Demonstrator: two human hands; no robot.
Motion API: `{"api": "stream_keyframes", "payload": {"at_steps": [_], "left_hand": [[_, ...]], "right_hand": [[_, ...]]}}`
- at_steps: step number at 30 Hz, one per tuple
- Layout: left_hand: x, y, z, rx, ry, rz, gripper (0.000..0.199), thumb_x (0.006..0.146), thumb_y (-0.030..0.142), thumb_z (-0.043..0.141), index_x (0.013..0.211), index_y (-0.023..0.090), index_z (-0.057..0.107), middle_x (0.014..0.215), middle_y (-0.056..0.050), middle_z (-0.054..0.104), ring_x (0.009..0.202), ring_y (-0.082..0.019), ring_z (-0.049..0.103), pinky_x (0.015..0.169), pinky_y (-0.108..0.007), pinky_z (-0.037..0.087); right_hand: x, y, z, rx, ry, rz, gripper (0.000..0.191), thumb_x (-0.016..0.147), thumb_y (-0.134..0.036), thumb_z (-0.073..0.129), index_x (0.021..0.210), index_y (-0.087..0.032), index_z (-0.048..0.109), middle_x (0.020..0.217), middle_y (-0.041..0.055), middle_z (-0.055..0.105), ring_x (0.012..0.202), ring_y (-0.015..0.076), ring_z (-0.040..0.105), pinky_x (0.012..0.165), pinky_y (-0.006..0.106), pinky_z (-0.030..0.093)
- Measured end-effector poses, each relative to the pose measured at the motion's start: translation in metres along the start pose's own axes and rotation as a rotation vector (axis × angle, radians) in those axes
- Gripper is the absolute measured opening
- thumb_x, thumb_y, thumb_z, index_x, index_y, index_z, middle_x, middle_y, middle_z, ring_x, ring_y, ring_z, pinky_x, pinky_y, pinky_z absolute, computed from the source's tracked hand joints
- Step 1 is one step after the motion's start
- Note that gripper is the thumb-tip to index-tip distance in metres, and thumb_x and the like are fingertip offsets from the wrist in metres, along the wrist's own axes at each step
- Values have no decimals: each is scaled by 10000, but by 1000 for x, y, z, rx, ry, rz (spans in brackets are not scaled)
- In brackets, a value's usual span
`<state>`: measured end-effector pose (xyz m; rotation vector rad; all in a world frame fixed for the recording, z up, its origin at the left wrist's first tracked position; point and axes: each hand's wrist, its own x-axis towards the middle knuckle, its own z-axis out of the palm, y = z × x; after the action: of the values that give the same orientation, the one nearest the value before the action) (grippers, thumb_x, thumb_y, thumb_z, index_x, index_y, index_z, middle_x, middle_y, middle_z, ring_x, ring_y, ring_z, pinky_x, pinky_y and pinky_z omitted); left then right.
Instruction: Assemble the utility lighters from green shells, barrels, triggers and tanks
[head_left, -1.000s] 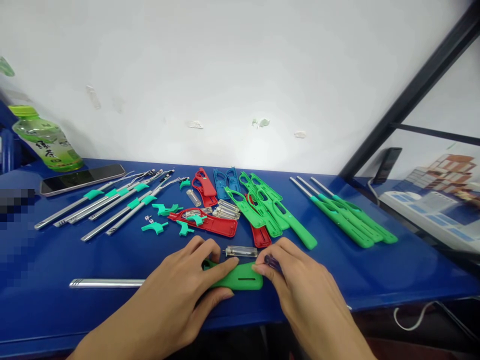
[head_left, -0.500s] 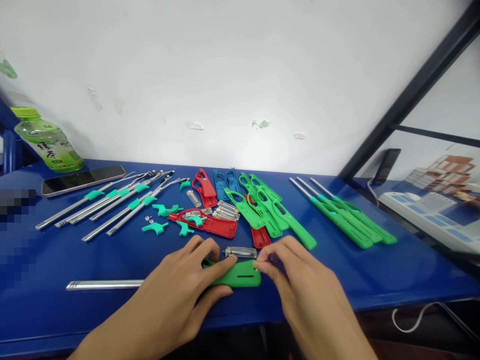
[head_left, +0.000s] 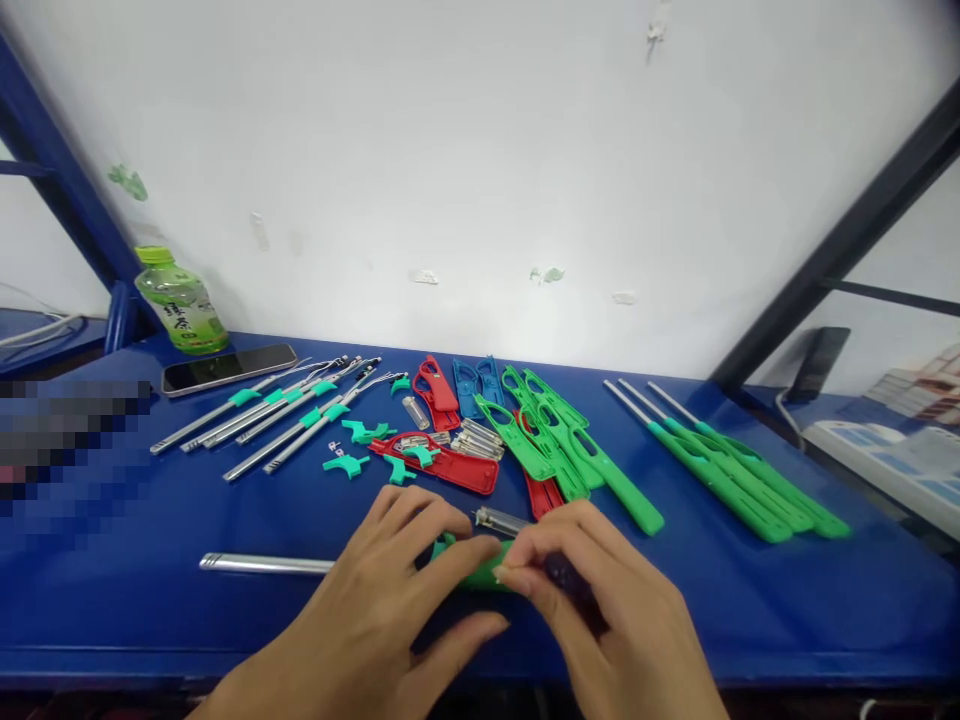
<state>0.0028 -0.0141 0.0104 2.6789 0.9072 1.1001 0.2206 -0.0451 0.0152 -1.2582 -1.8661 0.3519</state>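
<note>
A green long-necked lighter (head_left: pixel 484 577) lies along the front of the blue table, its metal tube (head_left: pixel 262 565) pointing left. My left hand (head_left: pixel 405 580) covers its middle, the index finger resting on the green handle and the thumb held apart on the near side. Thumb and forefinger of my right hand (head_left: pixel 592 590) are pinched together over the handle's right part; anything between the fingertips is hidden. Just behind the handle lies a clear fuel tank (head_left: pixel 501 521), partly covered by my right fingers.
Metal tubes (head_left: pixel 292 425) with teal triggers lie at left, near a phone (head_left: pixel 229 370) and a bottle (head_left: pixel 182 310). Red shells (head_left: pixel 465 472), blue shells (head_left: pixel 476 385) and green shells (head_left: pixel 607 478) sit behind my hands. Green lighters (head_left: pixel 739 480) rest at right.
The view has shifted, so the table contents appear further right. My left thumb has moved away from the handle's near edge. My right hand now covers more of the handle's end.
</note>
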Motion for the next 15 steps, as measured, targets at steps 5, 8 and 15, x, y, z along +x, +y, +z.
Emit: {"api": "stream_keyframes", "payload": {"at_steps": [5, 8, 15], "left_hand": [[0, 11, -3, -261, 74, -41, 194, 1124, 135, 600, 1147, 266, 741, 986, -14, 752, 892, -161, 686, 846, -308, 602], [1, 13, -5, -257, 52, -50, 235, 1125, 114, 570, 1097, 257, 755, 970, -19, 746, 866, -161, 688, 815, -317, 585], [0, -57, -41, 401, 76, -70, 280, 1141, 232, 542, 1107, 276, 816, 1042, -54, 800, 914, -236, 671, 839, -425, 461]], "right_hand": [[-2, -10, 9, 79, 43, -14, 336, 1149, -495, 580, 952, -300, 770, 901, 4, 741, 706, 146, 738, 708, 210, 616], [0, -8, 6, 94, 28, -46, 270, 1135, -442, 626, 963, -303, 781, 900, -2, 749, 712, 142, 751, 699, 197, 619], [-1, -2, -4, -11, 99, -7, 140, 1086, -391, 704, 1052, -346, 832, 927, -6, 751, 551, 116, 678, 503, 207, 557]]}}
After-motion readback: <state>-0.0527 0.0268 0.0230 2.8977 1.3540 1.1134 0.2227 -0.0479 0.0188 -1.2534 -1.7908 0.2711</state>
